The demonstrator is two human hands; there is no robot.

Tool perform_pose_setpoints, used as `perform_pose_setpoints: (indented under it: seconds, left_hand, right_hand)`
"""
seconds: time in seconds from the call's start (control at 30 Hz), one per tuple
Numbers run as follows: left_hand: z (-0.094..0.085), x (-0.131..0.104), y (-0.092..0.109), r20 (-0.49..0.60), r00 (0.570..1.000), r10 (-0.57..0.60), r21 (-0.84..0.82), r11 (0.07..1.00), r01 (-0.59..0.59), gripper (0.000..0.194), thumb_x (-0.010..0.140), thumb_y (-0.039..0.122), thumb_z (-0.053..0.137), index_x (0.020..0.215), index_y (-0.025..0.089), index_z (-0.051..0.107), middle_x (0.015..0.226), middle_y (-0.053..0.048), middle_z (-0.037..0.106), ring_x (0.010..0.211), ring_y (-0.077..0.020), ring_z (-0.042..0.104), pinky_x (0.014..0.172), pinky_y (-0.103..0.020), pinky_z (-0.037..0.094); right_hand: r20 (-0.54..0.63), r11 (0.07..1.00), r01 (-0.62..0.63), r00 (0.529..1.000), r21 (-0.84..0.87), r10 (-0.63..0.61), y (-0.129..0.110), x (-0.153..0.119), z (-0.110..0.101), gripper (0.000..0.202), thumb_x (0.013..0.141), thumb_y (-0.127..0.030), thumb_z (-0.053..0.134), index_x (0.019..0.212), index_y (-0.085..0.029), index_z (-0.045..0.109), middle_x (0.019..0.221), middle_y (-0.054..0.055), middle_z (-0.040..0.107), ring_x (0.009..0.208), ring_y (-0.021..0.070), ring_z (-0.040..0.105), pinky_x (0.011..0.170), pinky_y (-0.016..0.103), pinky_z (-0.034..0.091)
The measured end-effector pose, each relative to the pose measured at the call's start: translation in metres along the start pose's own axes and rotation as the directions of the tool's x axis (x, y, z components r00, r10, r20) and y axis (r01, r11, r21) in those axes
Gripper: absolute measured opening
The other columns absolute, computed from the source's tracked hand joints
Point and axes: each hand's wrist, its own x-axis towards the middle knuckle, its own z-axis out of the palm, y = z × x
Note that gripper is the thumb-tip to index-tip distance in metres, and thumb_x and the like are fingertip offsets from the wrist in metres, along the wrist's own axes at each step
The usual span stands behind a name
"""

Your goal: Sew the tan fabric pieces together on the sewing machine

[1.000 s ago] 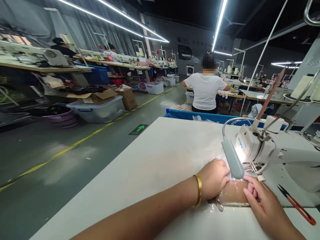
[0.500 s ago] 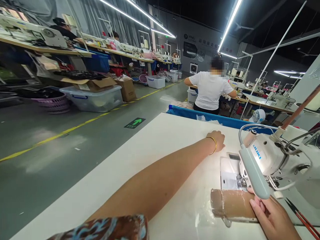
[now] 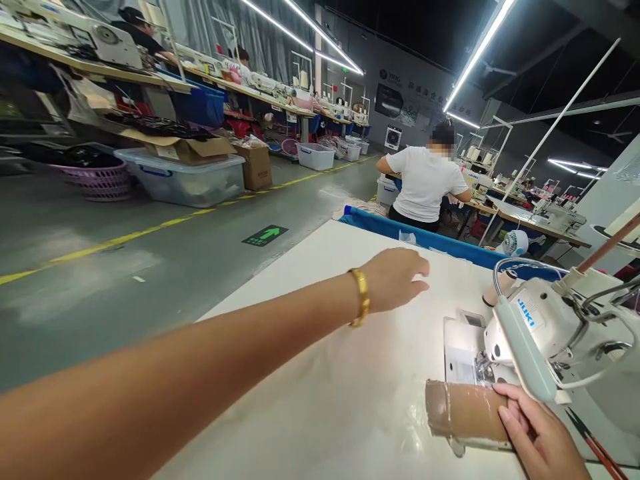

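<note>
My left hand (image 3: 397,279) is over the white tabletop (image 3: 300,373), left of the sewing machine (image 3: 533,320). Its thumb and fingers are apart, holding nothing, and a gold bracelet (image 3: 360,297) circles the wrist. At the machine's front, my right hand (image 3: 537,427) has curled fingers around the right end of a brown taped cardboard piece (image 3: 467,408). The thumb lies on its face and the index finger reaches its upper edge, close to the presser foot (image 3: 484,367). Part of the fingers is hidden in the curl.
Red-handled tweezers (image 3: 595,443) lie right of my right hand. A thread cone (image 3: 500,287) stands behind the machine head. Blue cloth (image 3: 425,233) hangs along the table's far edge. Beyond it sits a person in a white shirt (image 3: 425,183). An aisle with bins (image 3: 190,180) runs left.
My left hand has drawn back from the table's far side, toward me and to the left, its fingers now spread. My right hand stays at the cardboard piece. The view has shifted slightly.
</note>
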Motion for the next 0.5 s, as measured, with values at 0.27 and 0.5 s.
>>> perform_pose_setpoints:
  seconds: [0.27,0.5]
  left_hand:
    - [-0.019,-0.122,0.008,0.054,0.988,-0.144,-0.075,0.986,0.148,0.013,0.098,0.026,0.060,0.100,0.021,0.072,0.098,-0.003,0.075,0.090,-0.0218,0.070,0.082,-0.034,0.052]
    - [0.022,-0.164,0.032,0.098,0.990,-0.104,-0.066,0.992,0.110,0.021,0.090,0.029,0.078,0.107,0.018,0.072,0.105,-0.007,0.072,0.097,-0.0258,0.066,0.088,-0.041,0.054]
  right_hand:
    - [-0.020,0.998,-0.063,0.998,0.016,0.064,0.022,-0.011,0.005,0.029,0.098,-0.048,0.060,0.117,-0.032,0.074,0.102,0.007,0.077,0.079,0.0256,0.074,0.055,0.030,0.059]
    - [0.014,0.999,-0.048,0.999,0.015,0.048,0.020,-0.011,0.006,0.031,0.101,-0.048,0.055,0.120,-0.031,0.072,0.109,0.007,0.077,0.090,0.0262,0.075,0.065,0.032,0.062]
